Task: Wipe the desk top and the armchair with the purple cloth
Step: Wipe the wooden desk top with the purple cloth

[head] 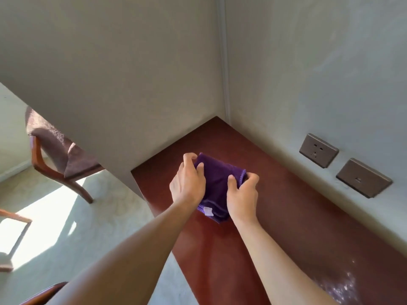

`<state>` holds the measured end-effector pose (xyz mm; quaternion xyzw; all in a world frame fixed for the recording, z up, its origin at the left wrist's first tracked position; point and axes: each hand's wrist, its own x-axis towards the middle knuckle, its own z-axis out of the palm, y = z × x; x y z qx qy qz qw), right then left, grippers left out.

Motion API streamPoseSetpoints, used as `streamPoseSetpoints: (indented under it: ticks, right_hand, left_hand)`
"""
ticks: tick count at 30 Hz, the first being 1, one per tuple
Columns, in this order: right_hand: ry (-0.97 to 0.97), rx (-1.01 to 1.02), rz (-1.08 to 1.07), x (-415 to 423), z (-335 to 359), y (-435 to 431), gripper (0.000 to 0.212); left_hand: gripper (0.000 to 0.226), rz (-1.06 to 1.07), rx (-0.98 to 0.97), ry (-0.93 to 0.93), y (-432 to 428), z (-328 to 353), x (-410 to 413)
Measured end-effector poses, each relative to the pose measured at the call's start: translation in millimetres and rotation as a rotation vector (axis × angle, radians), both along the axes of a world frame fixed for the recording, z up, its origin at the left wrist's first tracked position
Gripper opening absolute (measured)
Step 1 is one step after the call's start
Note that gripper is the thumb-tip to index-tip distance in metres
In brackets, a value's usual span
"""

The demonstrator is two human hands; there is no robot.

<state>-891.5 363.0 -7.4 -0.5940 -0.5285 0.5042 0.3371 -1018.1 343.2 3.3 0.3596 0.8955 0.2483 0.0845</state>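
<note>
A folded purple cloth [217,184] with a small white label lies over the reddish-brown desk top [286,216]. My left hand [187,183] pinches its far left corner with curled fingers. My right hand [243,194] grips the cloth's right edge, thumb on top. Both forearms reach in from the bottom of the view. The armchair [55,150], with wooden arms and brown patterned upholstery, stands at the left on the floor, partly hidden behind a wall panel.
The desk fills a wall corner, with a grey panel [123,95] on its left and a wall on its right. Two brown wall sockets [318,150] [363,177] sit just above the desk. Sunlit pale floor lies left, with another wooden furniture edge [15,216].
</note>
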Motion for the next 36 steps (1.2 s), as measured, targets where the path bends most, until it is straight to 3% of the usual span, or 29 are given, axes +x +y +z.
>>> streamPoseSetpoints:
  ticks: [4, 9, 13, 20, 26, 32, 36]
  right_hand:
    - [-0.079, 0.037, 0.071, -35, -42, 61, 0.040]
    - [-0.785, 0.131, 0.245, 1, -103, 105, 0.057]
    - [-1.067, 0.254, 0.307, 11, -135, 101, 0.059]
    - [-1.083, 0.303, 0.271, 13, -142, 102, 0.060]
    - [-1.057, 0.295, 0.340, 25, -134, 104, 0.059]
    - [-0.660, 0.211, 0.373, 58, -102, 117, 0.061]
    - [-0.707, 0.214, 0.342, 98, -96, 109, 0.062]
  left_hand:
    - [0.042, 0.004, -0.014, 0.200, 69, -38, -39]
    - [0.061, -0.181, -0.242, 0.090, 118, -97, -53]
    - [0.063, -0.233, -0.354, 0.122, 123, -128, -59]
    - [0.066, -0.292, -0.278, 0.308, 127, -134, -48]
    - [0.070, -0.407, -0.274, 0.254, 116, -134, -21]
    - [0.072, -0.513, -0.300, 0.267, 103, -133, 28]
    - [0.072, -0.573, -0.293, 0.278, 89, -134, 66]
